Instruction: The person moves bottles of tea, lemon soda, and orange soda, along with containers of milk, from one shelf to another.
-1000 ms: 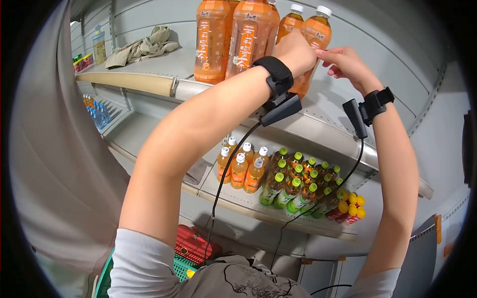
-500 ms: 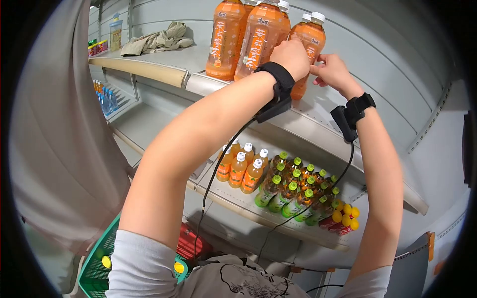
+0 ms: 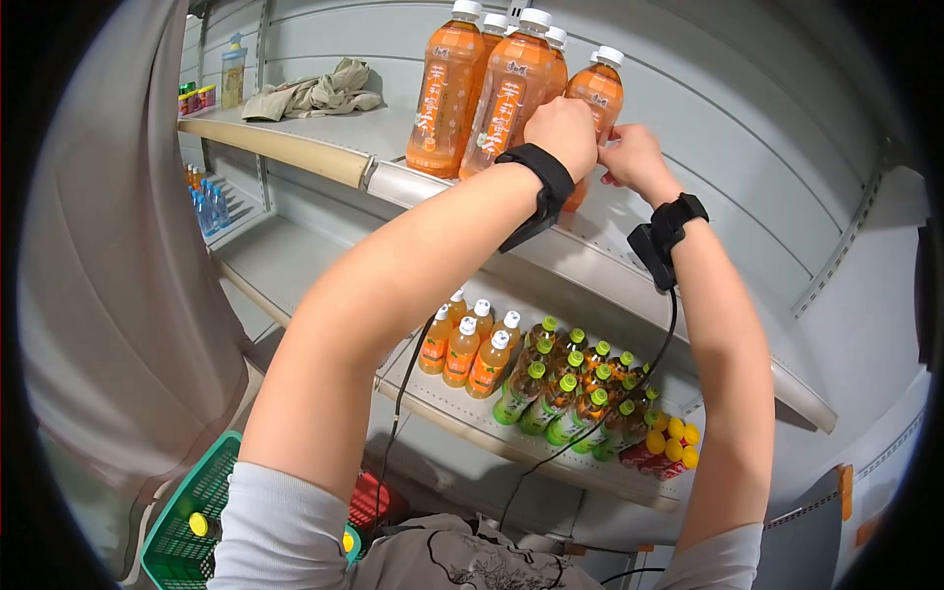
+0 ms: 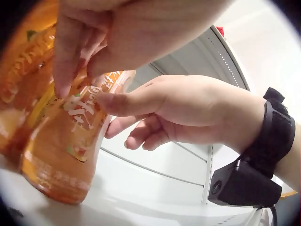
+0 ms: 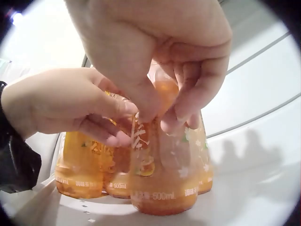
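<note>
An orange drink bottle with a white cap (image 3: 597, 93) stands on the upper shelf near its front edge, partly in front of another. My left hand (image 3: 562, 136) is at its left side and my right hand (image 3: 637, 160) at its right. In the left wrist view, my right hand (image 4: 188, 110) has its thumb on the label of the bottle (image 4: 61, 165), with the left hand (image 4: 113, 37) above. The right wrist view shows both hands' fingertips around the bottle (image 5: 164, 188), the left hand (image 5: 70, 101) at its left and the right hand (image 5: 169, 56) over it.
More orange bottles (image 3: 442, 98) stand left of the hands. Crumpled cloth (image 3: 320, 90) lies farther left. The shelf below (image 3: 452, 408) holds orange-labelled bottles (image 3: 460, 352), green-capped bottles (image 3: 556, 403) and yellow-capped ones (image 3: 674, 448). A green basket (image 3: 177, 531) is at lower left.
Both hands appear lower and farther left in the head view, which has itself shifted. The front bottle now overlaps the one behind it more closely. Both hands stay at the bottle.
</note>
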A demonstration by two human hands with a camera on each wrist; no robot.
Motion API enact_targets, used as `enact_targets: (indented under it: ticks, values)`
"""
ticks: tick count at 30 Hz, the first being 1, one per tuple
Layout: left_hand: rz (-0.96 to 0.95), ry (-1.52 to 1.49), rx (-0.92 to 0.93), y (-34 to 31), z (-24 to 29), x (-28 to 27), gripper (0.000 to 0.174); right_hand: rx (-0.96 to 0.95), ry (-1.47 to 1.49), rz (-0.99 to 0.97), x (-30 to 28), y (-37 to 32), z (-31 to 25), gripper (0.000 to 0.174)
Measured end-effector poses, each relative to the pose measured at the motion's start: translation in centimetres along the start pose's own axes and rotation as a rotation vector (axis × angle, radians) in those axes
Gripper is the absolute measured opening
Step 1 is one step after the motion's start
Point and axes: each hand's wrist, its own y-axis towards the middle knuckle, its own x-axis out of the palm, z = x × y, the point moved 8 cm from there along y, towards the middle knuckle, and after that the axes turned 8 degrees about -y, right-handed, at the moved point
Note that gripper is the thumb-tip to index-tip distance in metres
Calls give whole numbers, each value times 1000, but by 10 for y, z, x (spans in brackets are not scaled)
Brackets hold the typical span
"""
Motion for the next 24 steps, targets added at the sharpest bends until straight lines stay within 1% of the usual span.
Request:
enact_targets:
  ticks: [2,3,6,8,9,11,12,13,14,15,16,17,18,19,20,22,23,24]
  values:
    - [60,-4,6,1,-2,-1,15,31,-18,5,2,4,2,28]
    - [60,-2,7,1,-2,-2,15,31,-15,6,2,5,1,28]
    - [22,-3,19,0,-1,1,15,63,-14,17,2,1,3,25]
    - [-31,-20,21,1,-5,6,18,-4,-69,21,-2,-4,-7,28]
    - [-39,-26,21,-3,-2,4,18,5,-72,18,-6,-5,-7,28]
    - [23,-32,70,-11,6,-5,24,-97,-425,-1,-9,-3,-17,33]
    - [0,-53,59,-17,11,-10,28,-88,-325,25,-13,-4,-14,37]
    - [42,-63,47,-21,15,-15,29,-95,-236,51,-21,-12,-14,39]
    - [92,-93,103,-27,19,-20,33,-95,-149,84,-32,-22,-12,42]
    - [149,-204,210,-36,25,-25,38,-129,-48,145,-49,-44,-16,44]
    - [66,-433,239,-49,27,-26,41,-154,52,213,-65,-78,-16,47]
    - [12,-693,204,-72,28,-32,40,-112,113,293,-81,-114,-9,47]
    - [10,-1055,110,-99,27,-37,34,-80,160,384,-95,-151,0,47]
    - [0,-1245,-147,-128,22,-34,29,27,272,453,-101,-188,22,40]
    - [16,-1237,-93,-152,15,-29,27,155,376,584,-104,-228,39,35]
    - [-46,-1286,-192,-192,2,7,27,296,462,671,-89,-298,87,28]
    - [-74,-1312,-271,-207,0,35,26,411,506,690,-74,-329,113,25]
    - [-149,-1306,-386,-219,4,68,26,573,543,704,-56,-359,134,24]
